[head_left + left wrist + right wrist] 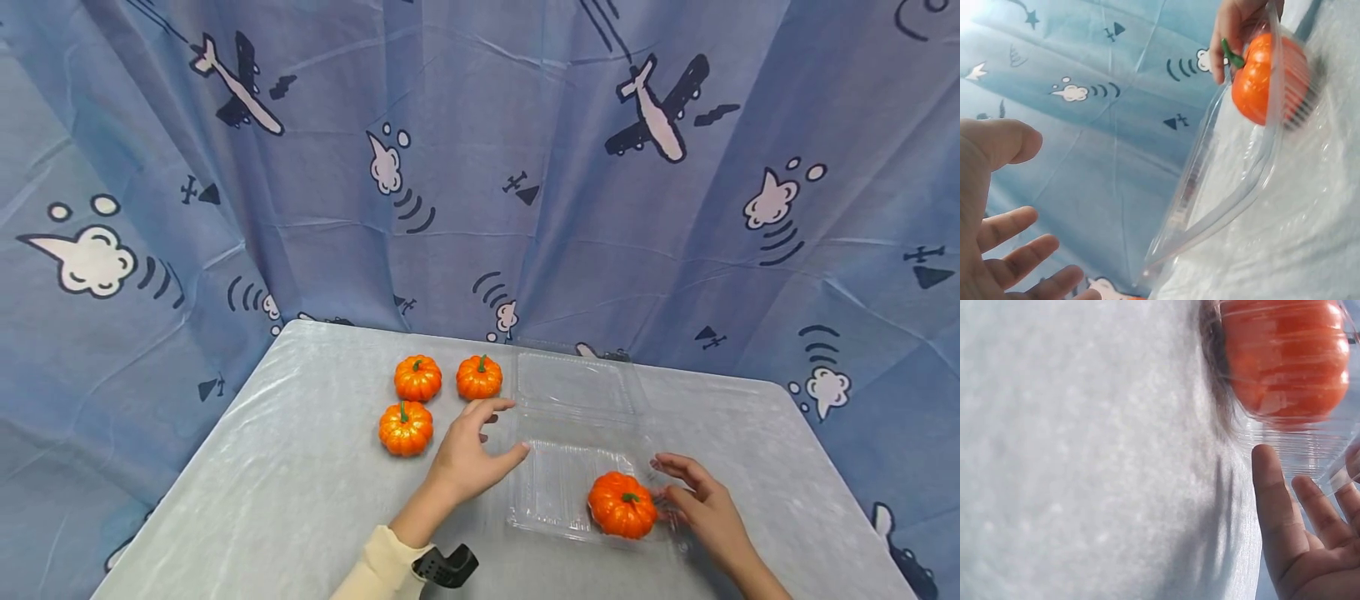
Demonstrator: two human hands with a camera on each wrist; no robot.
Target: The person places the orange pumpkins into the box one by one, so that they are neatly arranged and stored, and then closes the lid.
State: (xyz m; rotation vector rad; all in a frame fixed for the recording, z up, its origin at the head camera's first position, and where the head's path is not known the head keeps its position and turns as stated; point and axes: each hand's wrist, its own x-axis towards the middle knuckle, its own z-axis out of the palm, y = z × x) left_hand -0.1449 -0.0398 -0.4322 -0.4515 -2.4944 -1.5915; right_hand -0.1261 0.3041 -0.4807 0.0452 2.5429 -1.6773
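A clear plastic clamshell box (551, 492) lies with its lid (573, 383) folded back. Inside its base, at the front right corner, sits an orange toy pumpkin (622, 506) with a green stem. Just beyond the right wall is my right hand (708, 512), fingers loosely bent and apart from the thumb; whether it touches the plastic I cannot tell. To the left of the box hovers my left hand (465, 458), thumb and fingers spread with nothing between them. The left wrist view shows this hand (997, 219) away from the box's rim (1241, 206).
Behind and left of my left hand stand three more pumpkins: one at the back left (417, 378), one near the lid (479, 377) and one closer (406, 428). A pale cloth covers the table (300, 467). A blue printed curtain (465, 167) hangs behind its far edge.
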